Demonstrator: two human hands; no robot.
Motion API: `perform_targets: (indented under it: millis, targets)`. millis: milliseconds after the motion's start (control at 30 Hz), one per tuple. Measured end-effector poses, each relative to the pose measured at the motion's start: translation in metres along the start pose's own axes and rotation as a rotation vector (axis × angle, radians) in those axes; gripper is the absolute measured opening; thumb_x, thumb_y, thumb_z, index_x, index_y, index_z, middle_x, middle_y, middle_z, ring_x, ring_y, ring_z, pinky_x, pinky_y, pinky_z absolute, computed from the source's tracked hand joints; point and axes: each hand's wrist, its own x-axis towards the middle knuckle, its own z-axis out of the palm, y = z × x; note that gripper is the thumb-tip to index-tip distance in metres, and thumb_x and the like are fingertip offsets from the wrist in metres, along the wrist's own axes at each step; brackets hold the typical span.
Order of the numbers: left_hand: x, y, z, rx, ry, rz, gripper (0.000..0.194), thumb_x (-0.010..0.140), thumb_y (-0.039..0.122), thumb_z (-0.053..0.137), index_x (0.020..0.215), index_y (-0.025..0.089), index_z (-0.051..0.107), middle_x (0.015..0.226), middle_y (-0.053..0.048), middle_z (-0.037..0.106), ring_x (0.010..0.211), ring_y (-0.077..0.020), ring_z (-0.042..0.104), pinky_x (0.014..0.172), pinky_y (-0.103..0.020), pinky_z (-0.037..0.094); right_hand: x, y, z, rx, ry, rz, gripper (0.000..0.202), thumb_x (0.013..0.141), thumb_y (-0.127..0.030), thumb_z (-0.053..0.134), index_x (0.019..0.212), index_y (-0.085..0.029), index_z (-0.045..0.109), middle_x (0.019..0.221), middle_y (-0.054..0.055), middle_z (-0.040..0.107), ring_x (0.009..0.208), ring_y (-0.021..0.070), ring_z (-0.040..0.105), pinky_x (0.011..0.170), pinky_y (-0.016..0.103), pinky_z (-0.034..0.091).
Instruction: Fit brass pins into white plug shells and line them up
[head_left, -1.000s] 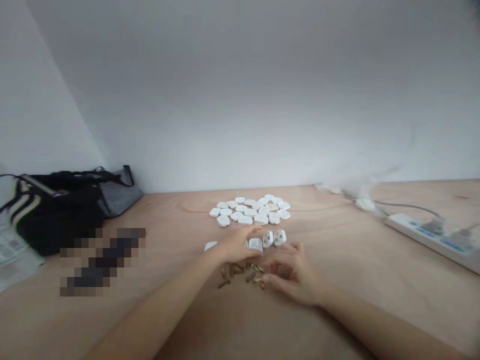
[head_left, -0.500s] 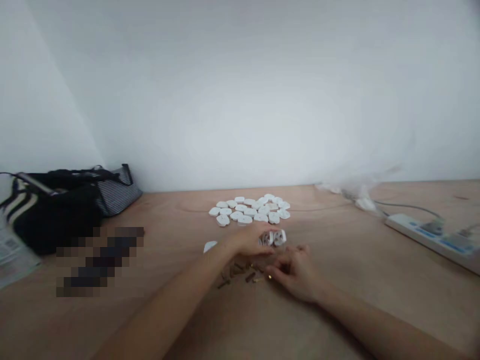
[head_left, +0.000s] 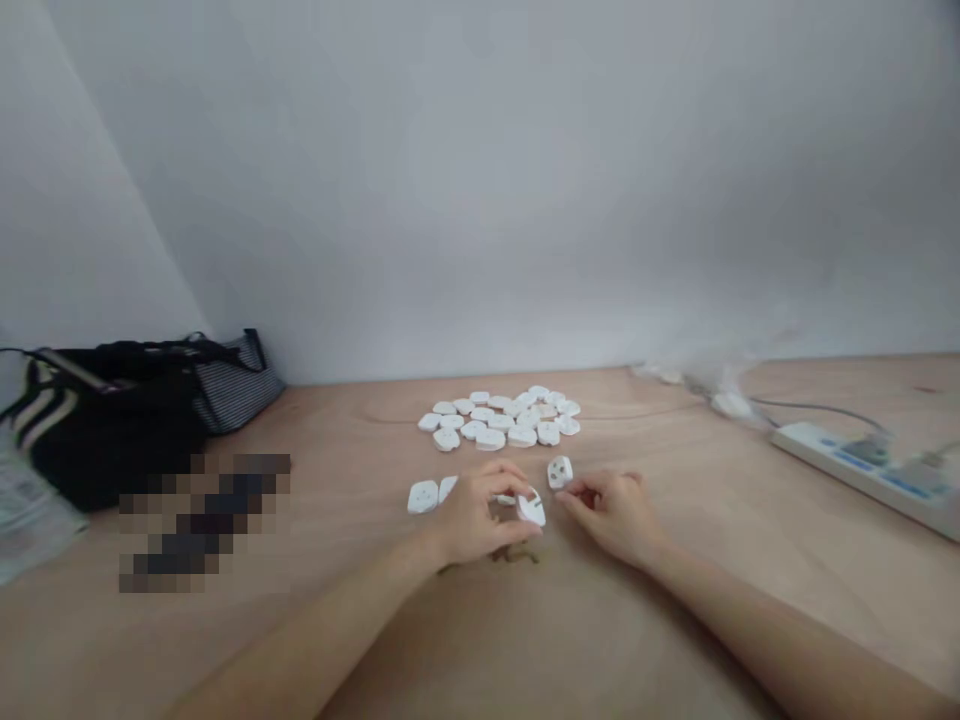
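Observation:
My left hand grips a white plug shell by its edges between thumb and fingers, its face tilted to the right. Beneath and behind that hand are more white shells, partly hidden; one plug shell lies flat left of it. My right hand is closed in a pinch, fingertips at the lower edge of another white shell with dark slots. Whatever is between those fingertips is too small to make out. Small brass-brown metal pieces lie on the table below my left hand, mostly covered by it.
Several white plug shells form a cluster further back on the wooden table. A power strip with plugs and a cable stands at right, near clear plastic wrapping. At left are a black bag and a blurred-out dark object.
My left hand has drawn back towards me, now with one shell tilted in its grip. My right hand has moved up and slightly right, from the metal pieces to the slotted shell.

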Motion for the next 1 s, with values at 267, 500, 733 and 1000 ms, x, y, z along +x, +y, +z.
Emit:
perform_targets:
  millis: [267, 500, 733, 1000]
  targets:
    - [-0.022, 0.016, 0.015, 0.002, -0.009, 0.012, 0.049, 0.074, 0.023, 0.066, 0.12, 0.025, 0.051, 0.105, -0.006, 0.052, 0.091, -0.0182, 0.055, 0.083, -0.032, 0.047, 0.003, 0.006, 0.002, 0.017, 0.007, -0.06, 0.02, 0.083, -0.034, 0.05, 0.078, -0.022, 0.066, 0.065, 0.0, 0.065, 0.062, 0.0165, 0.058, 0.067, 0.03, 0.036]
    - [-0.022, 0.012, 0.015, -0.003, 0.009, 0.079, 0.026, 0.078, 0.024, 0.064, 0.103, 0.021, 0.061, 0.107, -0.007, 0.046, 0.093, -0.0188, 0.054, 0.085, -0.033, 0.047, 0.009, 0.014, 0.007, -0.141, 0.075, -0.224, 0.033, 0.083, -0.031, 0.05, 0.116, -0.027, 0.053, 0.127, 0.011, 0.046, 0.109, 0.0263, 0.048, 0.085, 0.042, 0.035]
    - [-0.023, 0.012, 0.019, 0.036, 0.016, 0.132, 0.029, 0.082, 0.015, 0.057, 0.109, 0.024, 0.06, 0.114, -0.008, 0.039, 0.11, -0.022, 0.043, 0.095, -0.038, 0.042, 0.02, 0.024, 0.018, -0.178, -0.07, -0.207, 0.024, 0.087, -0.033, 0.045, 0.105, -0.028, 0.06, 0.129, 0.008, 0.048, 0.113, 0.0256, 0.047, 0.091, 0.046, 0.029]
    - [-0.026, 0.006, 0.023, 0.044, 0.052, 0.118, 0.024, 0.08, 0.019, 0.061, 0.105, 0.021, 0.06, 0.121, -0.01, 0.033, 0.114, -0.0244, 0.04, 0.097, -0.039, 0.041, 0.016, 0.03, 0.005, -0.149, -0.017, -0.176, 0.025, 0.082, -0.031, 0.051, 0.106, -0.027, 0.059, 0.118, 0.008, 0.055, 0.106, 0.0249, 0.051, 0.089, 0.044, 0.029]
